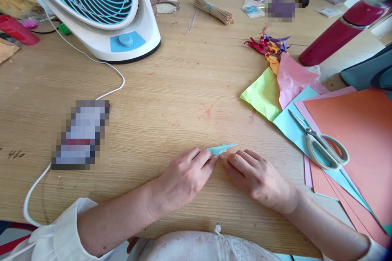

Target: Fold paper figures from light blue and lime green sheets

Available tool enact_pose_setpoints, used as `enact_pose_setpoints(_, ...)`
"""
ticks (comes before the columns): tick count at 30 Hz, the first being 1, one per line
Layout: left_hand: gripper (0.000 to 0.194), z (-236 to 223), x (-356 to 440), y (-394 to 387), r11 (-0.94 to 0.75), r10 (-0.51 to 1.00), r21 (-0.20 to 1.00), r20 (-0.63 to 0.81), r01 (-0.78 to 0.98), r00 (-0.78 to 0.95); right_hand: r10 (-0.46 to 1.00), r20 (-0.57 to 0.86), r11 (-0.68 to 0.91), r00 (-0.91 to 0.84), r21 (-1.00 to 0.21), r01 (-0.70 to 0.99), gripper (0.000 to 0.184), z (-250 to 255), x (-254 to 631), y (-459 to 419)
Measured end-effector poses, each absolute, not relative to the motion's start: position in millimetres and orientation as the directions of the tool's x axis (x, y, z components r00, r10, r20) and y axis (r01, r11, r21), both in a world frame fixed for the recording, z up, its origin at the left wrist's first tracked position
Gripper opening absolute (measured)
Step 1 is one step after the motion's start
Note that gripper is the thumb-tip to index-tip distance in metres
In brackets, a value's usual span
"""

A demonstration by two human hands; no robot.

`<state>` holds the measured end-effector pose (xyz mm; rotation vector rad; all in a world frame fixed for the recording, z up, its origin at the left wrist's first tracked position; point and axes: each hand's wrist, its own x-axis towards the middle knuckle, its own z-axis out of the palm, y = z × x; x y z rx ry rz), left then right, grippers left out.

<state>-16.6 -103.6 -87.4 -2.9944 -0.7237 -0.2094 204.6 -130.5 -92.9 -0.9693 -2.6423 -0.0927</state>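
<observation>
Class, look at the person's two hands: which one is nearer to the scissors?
The right. The right hand is at the blue folded paper, a short way left of the scissors; the left hand is on the paper's far side from them.

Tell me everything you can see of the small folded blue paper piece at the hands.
The folded paper piece is light blue, apparently thin paper, creased into a narrow, layered shape with a slender point toward the right. The left hand pinches its left end, and the fingers of the right hand meet its lower edge. They cover part of its underside. It lies roughly flat, low over the wooden table; whether it touches the surface is unclear.
</observation>
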Motion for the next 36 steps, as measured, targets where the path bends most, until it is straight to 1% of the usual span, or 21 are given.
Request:
enact_pose_setpoints(5,0.037,-88,-18,-105,-0.887,0.452,-0.024,0.165,0.462,0.877,0.642,0.318,0.754,-0.698,-0.096,0.65,0.026,-93,204,-132)
enact_pose_setpoints(8,0.036,-88,-18,-105,-0.889,0.451,-0.013,0.154,0.458,0.879,0.642,0.294,0.755,-0.708,-0.082,0.651,0.027,-93,204,-132)
enact_pose_setpoints(15,0.026,-92,-15,-102,-0.839,0.544,0.112,0.151,0.533,0.825,0.647,0.264,0.753,-0.716,-0.068,0.655,0.025,-90,207,-135)
enact_pose_setpoints(20,0.027,-92,-15,-101,-0.831,0.554,0.16,0.156,0.533,0.818,0.654,0.231,0.742,-0.72,-0.009,0.67,0.023,-92,212,-140)
enact_pose_setpoints(22,0.027,-92,-16,-101,-0.841,0.54,0.138,0.16,0.523,0.826,0.669,0.221,0.729,-0.71,-0.011,0.684,0.022,-93,213,-142)
enact_pose_setpoints(26,0.035,-93,-18,-104,-0.88,0.47,0.0,0.151,0.476,0.87,0.684,0.201,0.72,-0.701,-0.035,0.693,0.023,-97,214,-144)
enact_pose_setpoints(28,0.039,-93,-19,-105,-0.884,0.457,-0.037,0.133,0.466,0.879,0.689,0.203,0.717,-0.696,-0.051,0.695,0.023,-99,215,-144)
enact_pose_setpoints(32,0.042,-90,-19,-107,-0.879,0.469,-0.04,0.096,0.474,0.878,0.696,0.217,0.71,-0.684,-0.062,0.702,0.023,-99,214,-143)
enact_pose_setpoints(36,0.038,-90,-16,-106,-0.876,0.476,-0.024,0.116,0.481,0.872,0.693,0.196,0.713,-0.694,-0.044,0.7,0.021,-94,214,-144)
